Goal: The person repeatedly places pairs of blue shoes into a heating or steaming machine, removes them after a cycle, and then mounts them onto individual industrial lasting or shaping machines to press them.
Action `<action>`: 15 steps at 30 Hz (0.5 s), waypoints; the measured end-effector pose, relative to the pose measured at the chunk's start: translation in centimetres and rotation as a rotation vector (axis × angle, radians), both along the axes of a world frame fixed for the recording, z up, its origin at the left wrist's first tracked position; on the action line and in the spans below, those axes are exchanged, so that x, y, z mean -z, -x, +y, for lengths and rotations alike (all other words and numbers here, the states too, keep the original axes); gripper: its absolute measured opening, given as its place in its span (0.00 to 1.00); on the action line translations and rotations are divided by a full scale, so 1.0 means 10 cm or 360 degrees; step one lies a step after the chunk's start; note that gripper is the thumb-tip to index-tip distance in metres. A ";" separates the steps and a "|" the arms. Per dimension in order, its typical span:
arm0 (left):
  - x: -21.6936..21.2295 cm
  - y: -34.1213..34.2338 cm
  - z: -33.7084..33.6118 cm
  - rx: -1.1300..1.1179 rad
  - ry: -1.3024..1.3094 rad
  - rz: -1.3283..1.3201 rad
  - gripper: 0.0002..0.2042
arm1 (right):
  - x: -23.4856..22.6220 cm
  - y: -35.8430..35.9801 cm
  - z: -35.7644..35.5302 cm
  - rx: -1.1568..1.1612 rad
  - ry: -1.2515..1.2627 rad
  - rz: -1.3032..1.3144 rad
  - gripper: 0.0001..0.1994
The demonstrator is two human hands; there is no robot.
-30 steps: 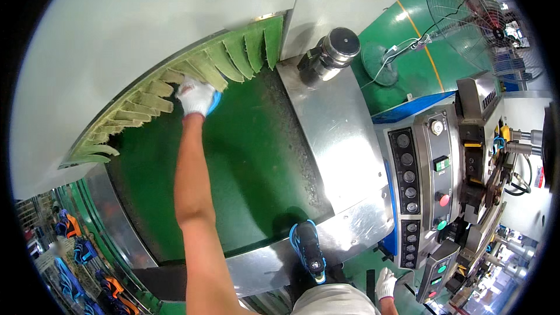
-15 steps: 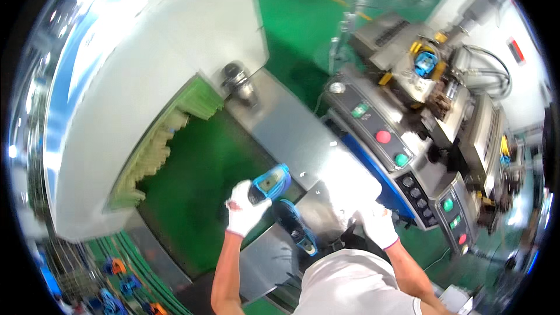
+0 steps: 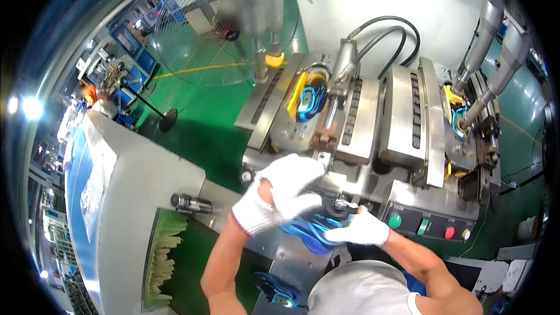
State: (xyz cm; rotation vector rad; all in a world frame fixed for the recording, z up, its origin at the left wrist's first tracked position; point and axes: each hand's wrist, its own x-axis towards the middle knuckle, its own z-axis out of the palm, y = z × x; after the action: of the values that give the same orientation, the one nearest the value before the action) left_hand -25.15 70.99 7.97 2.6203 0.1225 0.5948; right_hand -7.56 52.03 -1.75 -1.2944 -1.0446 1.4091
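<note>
My right hand (image 3: 363, 228), in a white glove with bare fingertips, grips a blue and black shoe (image 3: 315, 234) in front of the machine. Just above that shoe is my left hand (image 3: 283, 189), gloved too, its fingers stretched out and thumb apart, holding nothing. The left hand partly hides the held shoe. Another dark shoe with blue trim (image 3: 275, 289) lies on the metal ledge nearer to me. Inside the machine's left station, a blue shoe (image 3: 312, 98) sits beside a yellow pad (image 3: 297, 94). Some blue shows in the right station (image 3: 459, 121) too.
A control panel (image 3: 429, 221) with coloured buttons fronts the machine. To the left stands a white conveyor housing (image 3: 140, 169) with a green fringe curtain (image 3: 166, 256) over a green belt. A dark cylindrical fitting (image 3: 191, 203) lies on its edge. A caged fan (image 3: 227, 41) stands behind.
My view has swung right toward the machine. My left hand has left the conveyor side and come before the machine. My right hand, earlier by the metal surface, now grips a blue shoe.
</note>
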 end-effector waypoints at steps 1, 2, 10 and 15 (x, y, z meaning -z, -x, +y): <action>-0.09 -0.20 0.20 -0.0146 -0.0037 -0.0056 0.25 | 0.09 -0.11 -0.13 0.0042 0.0204 0.0471 0.29; -0.07 -0.46 0.45 -0.0262 -0.0045 -0.0143 0.24 | 0.18 -0.30 -0.31 0.0013 0.0428 0.0743 0.28; 1.41 -1.90 2.19 -0.1210 0.0139 0.0369 0.38 | 0.14 -0.73 -1.08 0.0846 0.0237 0.1224 0.41; 1.93 -2.12 2.48 -0.1530 0.0034 0.0572 0.36 | 0.21 -0.77 -1.10 0.1080 0.0137 0.1222 0.40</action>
State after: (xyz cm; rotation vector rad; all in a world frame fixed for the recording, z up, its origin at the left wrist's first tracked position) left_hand -3.98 95.82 -11.32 2.4901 1.5268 0.3760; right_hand 0.17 41.07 -3.89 -0.8939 -0.0122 1.2357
